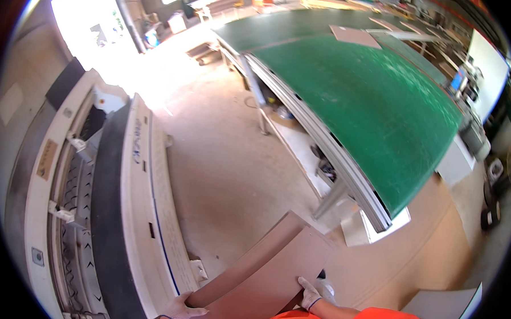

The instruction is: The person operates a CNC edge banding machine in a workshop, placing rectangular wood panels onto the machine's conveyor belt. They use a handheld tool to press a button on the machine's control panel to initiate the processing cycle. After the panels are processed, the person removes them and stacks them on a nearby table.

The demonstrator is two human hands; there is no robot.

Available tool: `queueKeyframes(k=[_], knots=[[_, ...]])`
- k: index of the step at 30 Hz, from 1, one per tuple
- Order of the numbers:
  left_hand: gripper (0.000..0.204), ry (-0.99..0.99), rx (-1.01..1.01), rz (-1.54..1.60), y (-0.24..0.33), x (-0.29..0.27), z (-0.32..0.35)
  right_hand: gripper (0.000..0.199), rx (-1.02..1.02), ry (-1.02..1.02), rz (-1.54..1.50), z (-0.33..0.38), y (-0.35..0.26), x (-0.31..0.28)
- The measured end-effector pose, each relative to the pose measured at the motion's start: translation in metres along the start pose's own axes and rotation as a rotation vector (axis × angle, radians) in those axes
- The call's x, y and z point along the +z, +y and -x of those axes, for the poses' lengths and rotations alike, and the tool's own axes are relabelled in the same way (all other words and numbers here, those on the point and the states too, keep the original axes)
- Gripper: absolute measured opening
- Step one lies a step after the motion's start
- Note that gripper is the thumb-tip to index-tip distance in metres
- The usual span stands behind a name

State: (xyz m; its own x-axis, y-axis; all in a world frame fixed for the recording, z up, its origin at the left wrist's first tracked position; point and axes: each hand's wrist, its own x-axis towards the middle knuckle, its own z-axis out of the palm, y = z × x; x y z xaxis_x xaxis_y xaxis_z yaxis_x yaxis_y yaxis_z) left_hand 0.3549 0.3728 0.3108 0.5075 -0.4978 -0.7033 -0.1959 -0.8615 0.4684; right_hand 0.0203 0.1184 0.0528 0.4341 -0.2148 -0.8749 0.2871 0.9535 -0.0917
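Note:
Two flat reddish-brown boards, a front board (pixel 267 282) and a back board (pixel 245 255), stand tilted before me at the bottom of the head view. My left hand (pixel 183 312), in a pale glove, grips the near left edge, its thumb lying over the front board. On the right edge is my right hand (pixel 309 293), also gloved, with the thumb up on the board's face and the other fingers mostly hidden. The lower parts of both boards run out of view or behind my orange clothing.
A long white machine (pixel 145 211) with a dark strip runs along the left. Ahead and right stands a green-topped conveyor table (pixel 355 107) with a metal edge; a brown panel (pixel 355 37) lies on its far part. A grey board (pixel 440 304) is at lower right.

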Motion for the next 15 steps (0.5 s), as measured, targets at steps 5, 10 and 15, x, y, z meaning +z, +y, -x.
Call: queueKeyframes(k=[5,10,15], knots=[[0.086,0.341,0.326,0.263,-0.002,-0.053,0.034,0.07,0.037,-0.292,0.129,-0.034,-0.016,0.125],[0.091,0.389,0.111,-0.027,0.041,-0.137,-0.025,0.083,0.034,-0.496,0.228,-0.097,-0.05,0.242],[0.095,0.518,0.067,-0.048,0.081,-0.213,-0.118,0.087,0.068,-0.611,0.259,-0.173,-0.107,0.391]])
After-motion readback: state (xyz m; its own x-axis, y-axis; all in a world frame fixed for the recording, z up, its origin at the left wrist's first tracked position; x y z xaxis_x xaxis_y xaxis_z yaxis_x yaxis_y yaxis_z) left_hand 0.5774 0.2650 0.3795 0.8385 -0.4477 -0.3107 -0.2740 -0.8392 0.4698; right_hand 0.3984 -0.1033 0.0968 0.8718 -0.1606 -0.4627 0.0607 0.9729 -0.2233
